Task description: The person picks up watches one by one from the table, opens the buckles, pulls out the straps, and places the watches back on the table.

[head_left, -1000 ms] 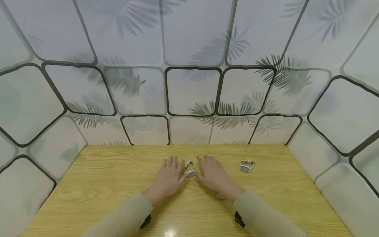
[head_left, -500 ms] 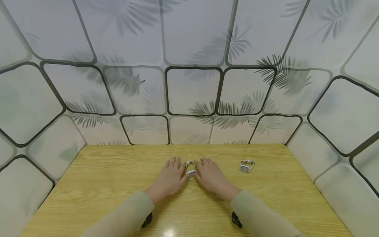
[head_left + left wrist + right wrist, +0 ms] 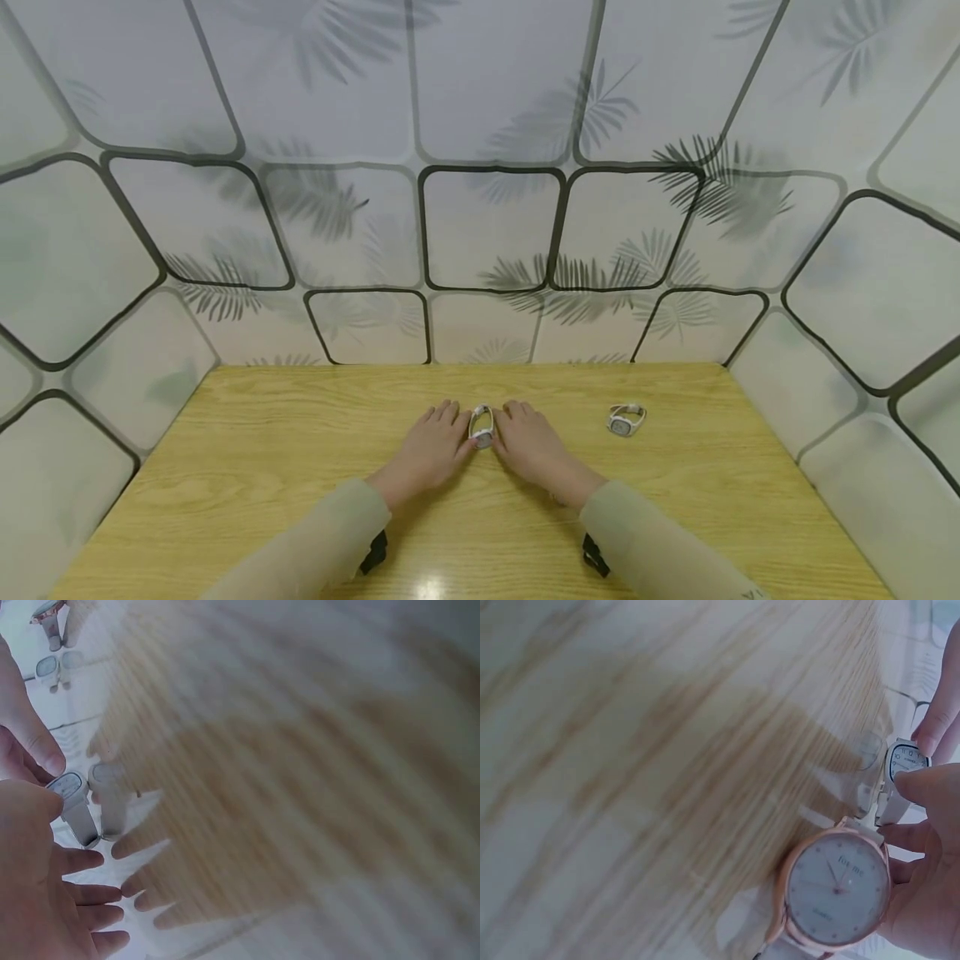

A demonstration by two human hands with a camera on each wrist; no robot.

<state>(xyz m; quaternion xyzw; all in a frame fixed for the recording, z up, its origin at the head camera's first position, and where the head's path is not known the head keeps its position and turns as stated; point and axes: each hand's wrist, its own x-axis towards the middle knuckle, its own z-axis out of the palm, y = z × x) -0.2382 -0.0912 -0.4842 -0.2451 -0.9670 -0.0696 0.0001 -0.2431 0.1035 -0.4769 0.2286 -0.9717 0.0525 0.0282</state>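
A white square-faced wristwatch (image 3: 483, 437), its strap looped behind it, stands between both hands at the middle of the table. My left hand (image 3: 425, 448) rests on its left side, thumb at the lower edge of the watch face and the other fingers extended along the table. From the right, my right hand (image 3: 531, 443) lies against the watch likewise; in the right wrist view its thumb overlaps the dial (image 3: 907, 757). In that view a round rose-gold watch (image 3: 836, 889) lies close below the right hand; the head view shows only a sliver of it beside the right wrist.
A second white square-faced watch (image 3: 621, 426) lies on the wooden table (image 3: 262, 450), off to the right. Patterned panels (image 3: 487, 233) rise behind the table and along both sides. Black bands show under both sleeves.
My right hand has shifted slightly left, bringing its index finger against the watch. The left hand's fingers have drawn closer together. The watch stays in nearly the same spot.
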